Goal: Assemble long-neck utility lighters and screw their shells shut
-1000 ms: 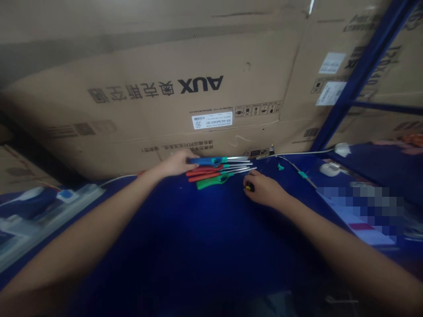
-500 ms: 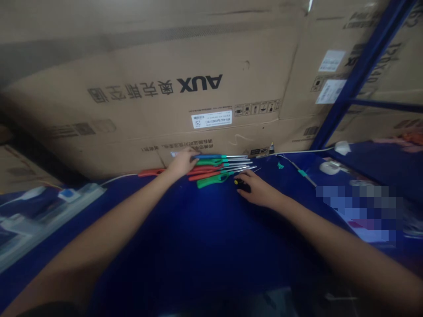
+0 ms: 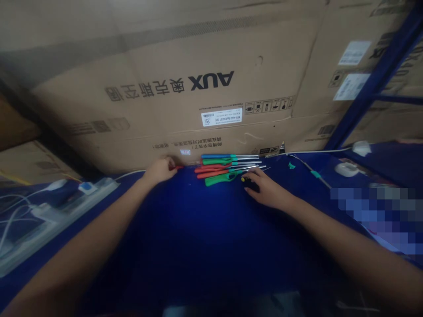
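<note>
Several long-nosed lighters (image 3: 216, 168) lie side by side on the blue table, with blue, green and red handles on the left and metal tubes pointing right. Left of this row, my left hand (image 3: 160, 171) has its fingers closed round a red piece (image 3: 179, 167), apparently a red lighter; most of it is hidden by the hand. My right hand (image 3: 264, 187) rests by the tube ends, fingers curled round a black handle with a yellow end (image 3: 243, 179), which looks like a screwdriver. A thin shaft shows beyond the fingers.
A large cardboard box (image 3: 158, 114) stands behind the table (image 3: 185, 237). At left lies a power strip (image 3: 71, 229) with plugs and cables. A white cable runs along the back right, near a green scrap (image 3: 291, 165) and a white object (image 3: 346, 169). A blue post (image 3: 373, 83) rises at right.
My left hand has left the blue-handled lighter in the row and moved left onto the red piece. My right hand stays by the tube ends with the black handle. The view has shifted slightly.
</note>
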The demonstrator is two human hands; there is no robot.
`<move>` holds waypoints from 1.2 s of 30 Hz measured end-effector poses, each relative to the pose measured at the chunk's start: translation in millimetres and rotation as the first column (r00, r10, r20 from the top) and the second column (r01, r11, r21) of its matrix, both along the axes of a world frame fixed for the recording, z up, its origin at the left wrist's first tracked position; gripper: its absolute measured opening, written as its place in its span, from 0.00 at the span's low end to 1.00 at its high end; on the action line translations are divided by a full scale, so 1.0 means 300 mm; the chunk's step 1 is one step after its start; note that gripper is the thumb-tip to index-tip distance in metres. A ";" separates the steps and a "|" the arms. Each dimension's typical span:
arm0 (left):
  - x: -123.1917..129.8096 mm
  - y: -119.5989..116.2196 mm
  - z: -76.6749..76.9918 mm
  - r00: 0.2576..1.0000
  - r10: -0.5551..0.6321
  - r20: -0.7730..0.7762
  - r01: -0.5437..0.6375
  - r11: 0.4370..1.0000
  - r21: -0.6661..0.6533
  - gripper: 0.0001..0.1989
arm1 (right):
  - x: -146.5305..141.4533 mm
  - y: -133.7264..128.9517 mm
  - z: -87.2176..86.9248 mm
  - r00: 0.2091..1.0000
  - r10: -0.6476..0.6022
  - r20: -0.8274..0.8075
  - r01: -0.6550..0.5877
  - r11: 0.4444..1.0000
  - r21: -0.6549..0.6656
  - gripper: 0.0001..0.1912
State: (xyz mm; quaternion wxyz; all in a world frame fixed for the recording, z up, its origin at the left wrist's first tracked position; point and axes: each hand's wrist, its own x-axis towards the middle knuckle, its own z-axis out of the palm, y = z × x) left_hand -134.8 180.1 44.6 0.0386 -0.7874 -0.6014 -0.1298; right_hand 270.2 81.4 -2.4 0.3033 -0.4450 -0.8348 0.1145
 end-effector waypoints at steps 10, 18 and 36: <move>-0.056 -0.123 -0.005 0.995 -0.083 -0.059 0.070 0.978 -0.195 0.06 | -0.019 -0.017 0.000 1.000 0.016 0.016 -0.018 0.994 0.105 0.16; 0.122 -0.367 0.090 0.946 -0.318 0.065 0.308 0.819 -0.485 0.06 | -0.075 -0.094 0.062 0.971 0.237 0.037 -0.239 0.961 0.138 0.16; 0.378 -0.494 -0.117 0.759 -0.504 0.413 0.539 0.841 0.036 0.25 | -0.063 -0.123 0.122 0.876 0.469 0.112 -0.438 0.871 -0.223 0.08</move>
